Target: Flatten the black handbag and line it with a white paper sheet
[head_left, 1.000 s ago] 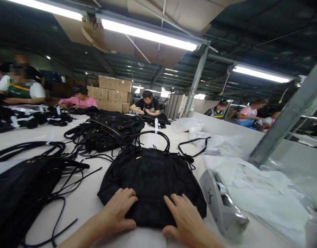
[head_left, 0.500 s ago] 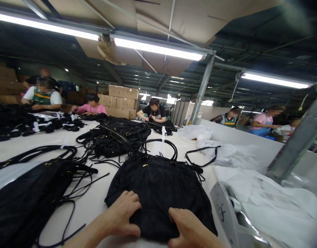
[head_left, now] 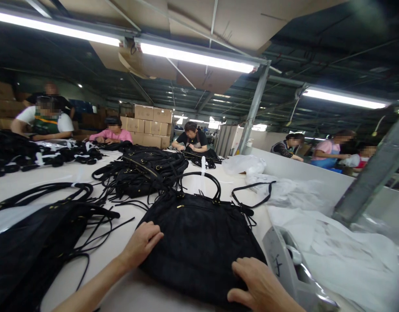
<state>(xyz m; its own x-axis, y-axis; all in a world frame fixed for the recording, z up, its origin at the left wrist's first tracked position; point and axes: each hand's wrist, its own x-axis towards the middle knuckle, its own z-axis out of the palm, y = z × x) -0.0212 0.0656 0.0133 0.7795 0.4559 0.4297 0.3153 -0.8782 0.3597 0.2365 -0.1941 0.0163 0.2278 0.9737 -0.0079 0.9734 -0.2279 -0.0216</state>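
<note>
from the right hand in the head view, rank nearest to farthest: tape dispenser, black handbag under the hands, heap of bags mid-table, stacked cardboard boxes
1. Black handbag: under the right hand, touching it.
2. Tape dispenser: just right of that hand, on the table.
3. Heap of bags: mid-table, beyond the handbag, to the left.
4. Cardboard boxes: stacked far back, behind the seated workers.

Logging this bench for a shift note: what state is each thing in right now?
Black handbag: flat on the table, handles up.
Left hand: open, flat on the handbag's left edge.
Right hand: open, pressing its near right corner.
Tape dispenser: lying beside the handbag.
Plastic bags: loosely heaped, right.
</note>
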